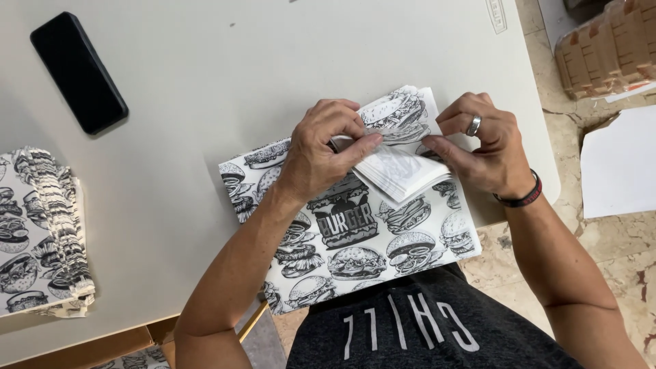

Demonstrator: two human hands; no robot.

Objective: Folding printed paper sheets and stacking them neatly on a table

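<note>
A white paper bag [355, 239] printed with black burger drawings lies flat on the grey table [219, 75], hanging over its near edge. Its far end is folded back, showing a plain white inner flap [400, 171]. My left hand [321, 150] pinches the folded paper from the left, thumb and fingers pressed on the crease. My right hand [482, 147], with a ring and a dark wristband, holds the fold from the right with its fingertips on the flap.
A stack of the same printed bags [41, 232] rests at the table's left edge. A black phone [78, 72] lies face down at the far left. Cardboard pieces [605, 44] and a white sheet [618, 164] lie on the tiled floor to the right.
</note>
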